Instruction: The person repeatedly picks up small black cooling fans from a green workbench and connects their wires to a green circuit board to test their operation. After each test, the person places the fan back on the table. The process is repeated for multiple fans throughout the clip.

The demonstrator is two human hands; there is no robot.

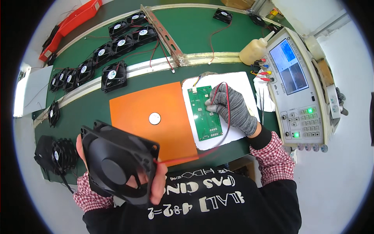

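My bare left hand (158, 184) grips a black cooling fan (111, 163) by its square frame, raised close to the camera at the lower left. From the frame a red and black cable (228, 102) runs right and loops up over my right hand (237, 110), which wears a grey striped glove with bare fingertips. Those fingertips pinch the cable's end at the edge of a green circuit board (202, 126); the plug itself is hidden. The board lies on a white sheet (247, 84), with a white connector and thin coloured wires at its top left corner.
An orange mat (132, 109) bears a round white sticker (154, 118). Several black fans (114, 76) line the metal rail at the far left. A test instrument (300, 89) with a lit screen stands right, beside a squeeze bottle (253, 50) and tweezers (262, 102). Red bins (80, 17) sit far left.
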